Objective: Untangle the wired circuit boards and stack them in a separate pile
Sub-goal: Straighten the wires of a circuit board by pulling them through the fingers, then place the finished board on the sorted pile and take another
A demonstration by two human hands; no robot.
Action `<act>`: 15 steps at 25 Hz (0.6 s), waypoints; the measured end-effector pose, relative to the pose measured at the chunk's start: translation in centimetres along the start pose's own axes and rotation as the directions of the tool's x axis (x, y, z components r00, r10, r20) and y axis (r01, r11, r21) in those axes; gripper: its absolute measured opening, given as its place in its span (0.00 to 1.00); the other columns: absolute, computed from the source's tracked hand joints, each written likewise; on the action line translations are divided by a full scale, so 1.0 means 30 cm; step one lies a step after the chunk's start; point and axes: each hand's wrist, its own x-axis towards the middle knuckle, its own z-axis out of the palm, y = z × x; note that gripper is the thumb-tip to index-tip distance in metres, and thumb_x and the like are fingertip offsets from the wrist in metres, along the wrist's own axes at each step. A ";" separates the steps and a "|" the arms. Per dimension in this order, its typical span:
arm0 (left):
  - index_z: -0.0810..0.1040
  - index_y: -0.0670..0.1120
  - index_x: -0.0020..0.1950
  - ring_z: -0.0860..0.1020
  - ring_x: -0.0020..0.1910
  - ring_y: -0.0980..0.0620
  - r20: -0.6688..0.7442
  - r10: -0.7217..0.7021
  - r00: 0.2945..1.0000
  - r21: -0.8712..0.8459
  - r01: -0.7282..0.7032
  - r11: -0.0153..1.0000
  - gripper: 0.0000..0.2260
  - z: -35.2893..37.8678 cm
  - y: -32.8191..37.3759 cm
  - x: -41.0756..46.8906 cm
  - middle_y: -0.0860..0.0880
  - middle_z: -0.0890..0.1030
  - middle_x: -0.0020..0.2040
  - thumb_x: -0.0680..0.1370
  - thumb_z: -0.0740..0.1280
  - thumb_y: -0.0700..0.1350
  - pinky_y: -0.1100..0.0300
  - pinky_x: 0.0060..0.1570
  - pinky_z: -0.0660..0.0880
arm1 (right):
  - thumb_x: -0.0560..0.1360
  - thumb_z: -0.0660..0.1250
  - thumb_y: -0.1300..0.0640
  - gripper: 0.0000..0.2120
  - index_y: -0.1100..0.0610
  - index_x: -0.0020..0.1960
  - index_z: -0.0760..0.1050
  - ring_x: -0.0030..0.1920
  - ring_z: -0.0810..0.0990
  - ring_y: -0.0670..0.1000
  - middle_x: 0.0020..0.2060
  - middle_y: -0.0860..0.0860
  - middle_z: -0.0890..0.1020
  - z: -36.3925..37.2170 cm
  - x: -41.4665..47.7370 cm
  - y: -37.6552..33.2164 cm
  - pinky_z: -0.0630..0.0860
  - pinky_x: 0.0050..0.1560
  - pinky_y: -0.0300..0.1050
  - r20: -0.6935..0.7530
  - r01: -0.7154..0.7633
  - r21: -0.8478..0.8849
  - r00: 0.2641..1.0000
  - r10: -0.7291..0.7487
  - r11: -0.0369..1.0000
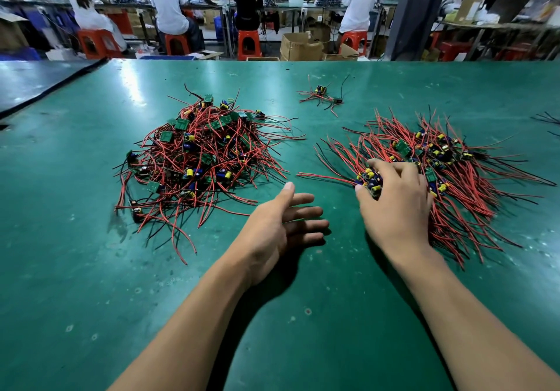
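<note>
Two heaps on the green bench mat (91, 269), no bin or tray on it: the piles themselves do the sorting. The tangled pile (200, 154) sits left of centre, with boards facing every way and red and black leads looped through each other, so that's our feed stock. The sorted pile (454, 178) is on the right, well apart from the tangle, probably so loose leads can't re-snag across the gap. Its boards are bunched along the middle and the leads fan outward roughly parallel, which reads as deliberate: bodies together, tails out. Our right hand (397, 202) is on the near-left edge of that pile, fingers curled down over a bunch of boards (370, 178), yellow and blue capacitors showing between the fingers. We judge it's seating or squaring that bunch into the stack. Our left hand (285, 227) holds nothing: fingers straight and loosely spread, palm turned inward, in the gap between the two piles, just off the tangle's near-right leads, well placed to reach for the next board. A small cluster (322, 95) of a couple of wired boards lies apart at the far side; we can't tell if they're rejects or strays. Only containers in view are cardboard boxes (298, 46) on the floor beyond the bench, flaps open, contents not visible. A fair share is stacked, but the tangle looks at least as big.
</note>
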 end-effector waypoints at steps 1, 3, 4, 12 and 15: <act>0.77 0.38 0.58 0.84 0.43 0.44 -0.001 0.013 1.000 0.003 -0.013 1.000 0.18 0.000 -0.003 -0.002 0.37 0.82 0.54 0.83 0.57 0.52 0.50 0.44 0.82 | 0.75 0.71 0.54 0.19 0.52 0.66 0.77 0.61 0.72 0.59 0.59 0.55 0.75 0.002 -0.004 -0.006 0.67 0.63 0.55 -0.007 0.038 0.007 0.999 -0.038 0.999; 0.77 0.38 0.54 0.84 0.40 0.45 -0.012 0.065 0.998 0.016 -0.065 0.998 0.13 -0.001 -0.010 -0.002 0.38 0.83 0.50 0.82 0.61 0.47 0.50 0.41 0.82 | 0.76 0.70 0.56 0.17 0.56 0.65 0.78 0.58 0.74 0.57 0.56 0.55 0.76 0.021 -0.028 -0.036 0.70 0.63 0.52 0.087 0.177 0.143 0.978 -0.191 0.974; 0.78 0.38 0.53 0.83 0.37 0.46 -0.026 0.107 0.994 0.037 -0.106 0.994 0.10 -0.005 -0.011 -0.001 0.40 0.83 0.47 0.82 0.62 0.45 0.52 0.38 0.82 | 0.76 0.70 0.56 0.16 0.57 0.64 0.79 0.58 0.75 0.56 0.55 0.54 0.76 0.037 -0.046 -0.055 0.71 0.63 0.50 0.177 0.222 0.181 0.951 -0.254 0.958; 0.81 0.47 0.54 0.78 0.47 0.53 -0.246 0.724 0.644 0.841 -0.230 0.490 0.08 -0.117 0.012 0.012 0.50 0.79 0.51 0.76 0.68 0.41 0.57 0.54 0.74 | 0.76 0.70 0.49 0.12 0.51 0.58 0.82 0.61 0.72 0.57 0.56 0.51 0.78 0.082 -0.054 -0.035 0.66 0.62 0.50 0.283 0.132 0.056 0.948 -0.143 0.990; 0.77 0.48 0.62 0.77 0.47 0.53 -0.329 0.720 0.611 0.879 -0.082 0.470 0.15 -0.154 0.036 0.009 0.47 0.70 0.61 0.75 0.68 0.42 0.56 0.55 0.73 | 0.77 0.69 0.47 0.13 0.49 0.59 0.81 0.62 0.71 0.56 0.59 0.50 0.77 0.086 -0.056 -0.036 0.64 0.63 0.50 0.294 0.110 0.016 0.949 -0.110 0.994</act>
